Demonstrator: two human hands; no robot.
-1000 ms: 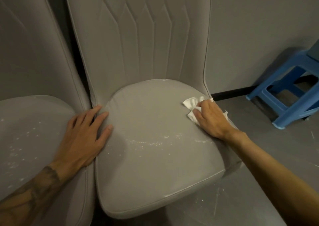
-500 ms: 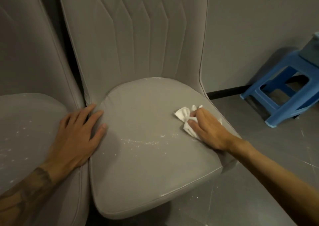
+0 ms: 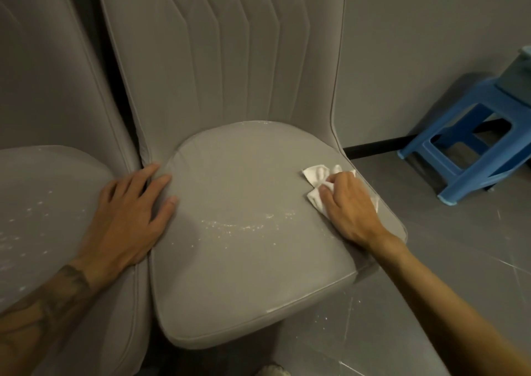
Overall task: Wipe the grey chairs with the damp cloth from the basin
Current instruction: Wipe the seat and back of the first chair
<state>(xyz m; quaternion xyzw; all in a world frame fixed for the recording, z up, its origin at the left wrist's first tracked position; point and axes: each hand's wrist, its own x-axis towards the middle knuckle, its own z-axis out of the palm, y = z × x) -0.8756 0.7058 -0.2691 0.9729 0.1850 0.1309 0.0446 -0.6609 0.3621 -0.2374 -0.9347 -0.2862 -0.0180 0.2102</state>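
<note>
Pressing the white cloth point(image 3: 316, 174) onto the grey chair seat point(image 3: 244, 275) with my right hand point(image 3: 349, 203), I call it in: "Cloth is bunched at the seat's right edge, toward its back. My fingers are curled over it and grip it; two crumpled corners stick out past my fingertips."

"And your other hand?"

"My left hand point(image 3: 129, 211) lies flat on the seat's left edge, fingers straight and spread, holding nothing. Its palm spans the gap between the seat and the second grey chair point(image 3: 43, 203), which stands close against the seat's left side."

"Any dirt?"

"A curved band of white specks point(image 3: 244, 226) crosses the middle of the seat, between my hands. More specks dot the second chair's cushion and the grey floor point(image 3: 459, 246) in front of the seat."

"Containers?"

"One. Well off to the seat's right, by the wall point(image 3: 416, 45), a blue plastic stool point(image 3: 459, 151) carries a grey-blue tub point(image 3: 517, 76), cut off by the frame edge. I see only its side, so I cannot tell what is in it."
</note>
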